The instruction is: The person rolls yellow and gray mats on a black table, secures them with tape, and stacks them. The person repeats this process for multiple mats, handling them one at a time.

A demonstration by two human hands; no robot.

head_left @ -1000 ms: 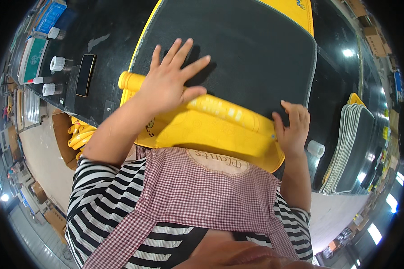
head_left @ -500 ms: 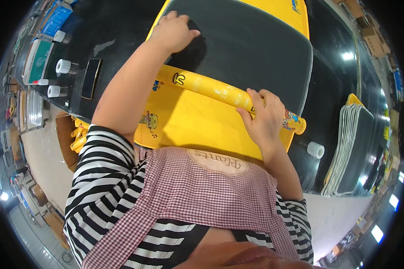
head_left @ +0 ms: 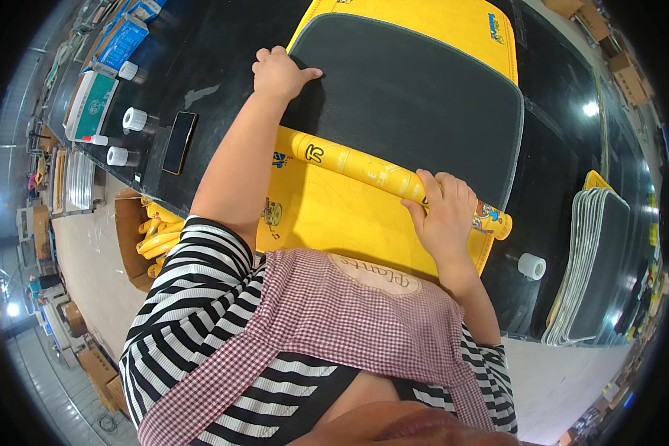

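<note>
A mat [head_left: 409, 89] lies dark side up on the black table, its near end wound into a yellow printed roll [head_left: 349, 162]. My right hand [head_left: 447, 215] rests near the roll's right end, fingers bent over its top and thumb along the near side. At the mat's left edge is my left hand [head_left: 279, 76], palm down, thumb stretched out over the dark surface and fingers apart; whether it presses on the mat I cannot tell. Under the roll, another yellow mat [head_left: 349, 215] lies printed face up, reaching toward my apron.
More yellow matting [head_left: 490, 37] shows beyond the dark mat. To the left lie a phone [head_left: 179, 143], white rolls [head_left: 134, 119] and a green-and-white box [head_left: 93, 106]. A carton of yellow rolls [head_left: 137, 245] stands below. On the right are a stack of mats [head_left: 583, 260] and a white roll [head_left: 531, 266].
My left hand has shifted left and nearer, from over the mat's far left corner to beside its left edge. The right hand stays on the roll. The whole view has shifted slightly.
</note>
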